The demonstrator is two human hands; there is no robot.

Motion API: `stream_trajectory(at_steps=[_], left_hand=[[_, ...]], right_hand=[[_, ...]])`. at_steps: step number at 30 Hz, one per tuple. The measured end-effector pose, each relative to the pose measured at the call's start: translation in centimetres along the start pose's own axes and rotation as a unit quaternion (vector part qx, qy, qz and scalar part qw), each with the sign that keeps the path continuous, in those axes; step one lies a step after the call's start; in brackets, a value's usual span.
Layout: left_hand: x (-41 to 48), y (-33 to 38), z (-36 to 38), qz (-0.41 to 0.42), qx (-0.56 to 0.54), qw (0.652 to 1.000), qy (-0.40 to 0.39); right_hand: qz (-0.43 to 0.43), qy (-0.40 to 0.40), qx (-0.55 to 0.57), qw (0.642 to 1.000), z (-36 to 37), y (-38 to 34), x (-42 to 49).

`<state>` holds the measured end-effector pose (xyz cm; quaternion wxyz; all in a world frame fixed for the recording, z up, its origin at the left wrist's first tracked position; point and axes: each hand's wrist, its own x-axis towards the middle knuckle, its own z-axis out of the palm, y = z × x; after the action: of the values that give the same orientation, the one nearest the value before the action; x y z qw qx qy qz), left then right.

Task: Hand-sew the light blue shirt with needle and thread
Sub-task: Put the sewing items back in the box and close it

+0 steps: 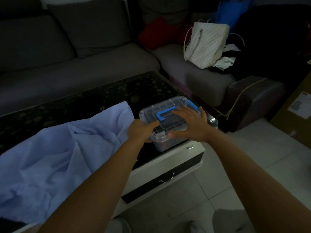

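On the desk (84, 105): shirt (50, 157) across the left and near part, box (151, 113) at the right near corner, just beside the shirt. Left hand (140, 131) between shirt and box, gripping the box's near left corner; right hand (191, 125) flat on the lid, thumb against the near side. Below the box, in the desk's front, a drawer (165, 180). Behind the desk, a sofa (75, 64); on its right-hand seat, behind the box, a bag (205, 46). Right of the desk, floor (235, 165).

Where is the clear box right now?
Head view, centre-right: the box sits on the right end of the coffee table, beside the light blue shirt, left hand gripping its edge, right hand flat on its lid.
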<state>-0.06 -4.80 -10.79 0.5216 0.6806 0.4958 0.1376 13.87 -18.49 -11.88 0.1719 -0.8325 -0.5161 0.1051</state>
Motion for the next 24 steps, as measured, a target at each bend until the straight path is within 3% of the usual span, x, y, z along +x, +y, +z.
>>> stream_trajectory(at_steps=[3,5,16,21,24], left_hand=[[-0.4,0.4,-0.4,0.108,0.113,0.986,0.065],[-1.1,0.8,-0.2,0.13,0.121,0.981,0.076],[0.2,-0.2,0.1,0.144,0.115,0.976,0.112],[0.3,-1.1,-1.0,0.182,0.132,0.973,0.054],[-0.2,-2.2,-2.8,0.155,0.156,0.974,0.049]], right_hand=[[0.012,0.013,0.008,1.0,0.3,-0.4,0.0],[0.015,0.02,0.006,1.0,0.4,-0.8,-0.1],[0.021,0.056,0.013,0.998,0.7,-1.6,0.5],[0.069,0.001,-0.043,0.997,0.2,-3.4,1.0],[-0.002,0.076,-0.091,0.993,0.3,-7.7,1.3]])
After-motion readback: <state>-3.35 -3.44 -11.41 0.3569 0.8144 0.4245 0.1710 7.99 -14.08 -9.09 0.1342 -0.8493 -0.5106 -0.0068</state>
